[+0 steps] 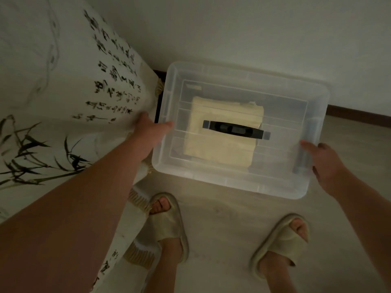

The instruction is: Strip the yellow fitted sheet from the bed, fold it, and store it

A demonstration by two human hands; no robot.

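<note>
A clear plastic storage box (pixel 275 180) stands on the floor, its translucent lid on top with a black handle (pixel 233 130) at the middle. Through the lid I see the folded yellow sheet (pixel 222 149) lying flat inside. My left hand (pixel 151 132) grips the lid's left edge, thumb on top. At the right edge my right hand (pixel 323 159) holds the lid, thumb on the rim and fingers curled round the side.
The bed with a cream cover (pixel 53 85) printed with black calligraphy and bamboo fills the left, its fringe hanging by my left foot. A white wall (pixel 254 28) and dark skirting board (pixel 359 113) run behind the box. My feet in beige slippers (pixel 167 225) stand on the pale floor.
</note>
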